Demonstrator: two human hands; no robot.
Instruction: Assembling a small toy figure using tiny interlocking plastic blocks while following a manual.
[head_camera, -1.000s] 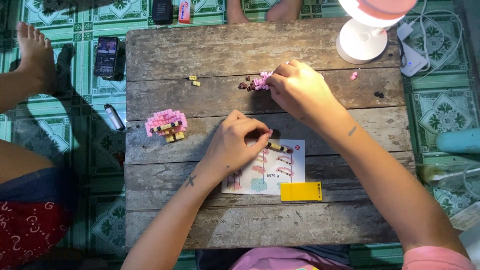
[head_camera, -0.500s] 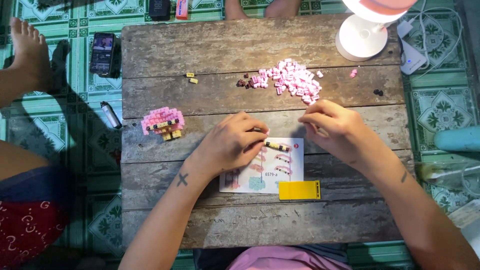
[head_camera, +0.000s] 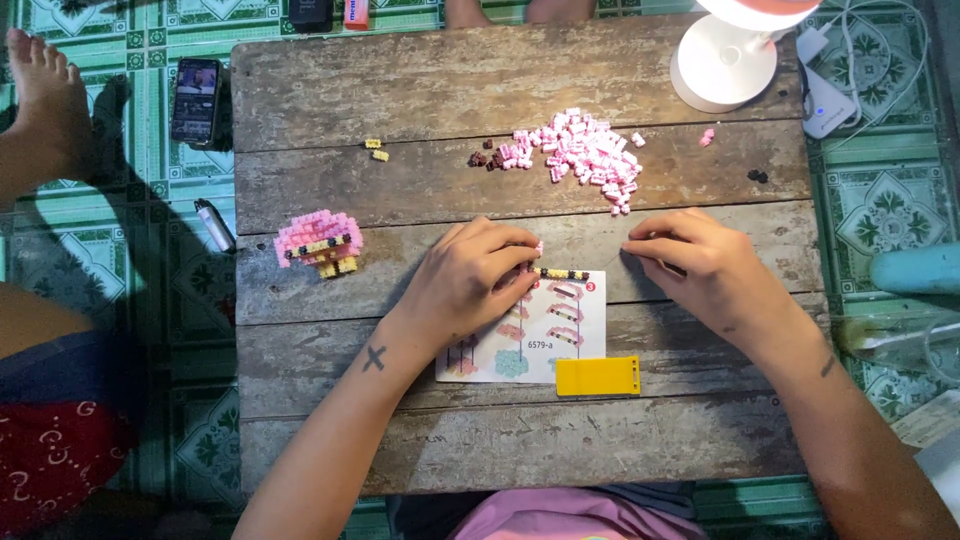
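Observation:
My left hand (head_camera: 470, 285) rests on a white instruction sheet (head_camera: 540, 335) and pinches one end of a thin strip of small dark and yellow bricks (head_camera: 565, 273). My right hand (head_camera: 700, 270) hovers just right of that strip, fingers curled together near the table; whether it holds a tiny brick I cannot tell. A heap of small pink and white bricks (head_camera: 585, 155) lies beyond both hands. A partly built pink and yellow brick figure (head_camera: 320, 243) sits to the left. A yellow flat tool (head_camera: 597, 377) lies at the sheet's lower right corner.
The worn wooden table (head_camera: 420, 90) holds two loose yellow bricks (head_camera: 376, 149) and a white lamp base (head_camera: 722, 62) at the far right corner. A phone (head_camera: 196, 100) and a lighter (head_camera: 214, 225) lie on the tiled floor left. Another person's foot (head_camera: 45, 95) is at far left.
My right hand has come back from the pink brick heap down to the strip beside my left hand. The left hand has stayed on the sheet.

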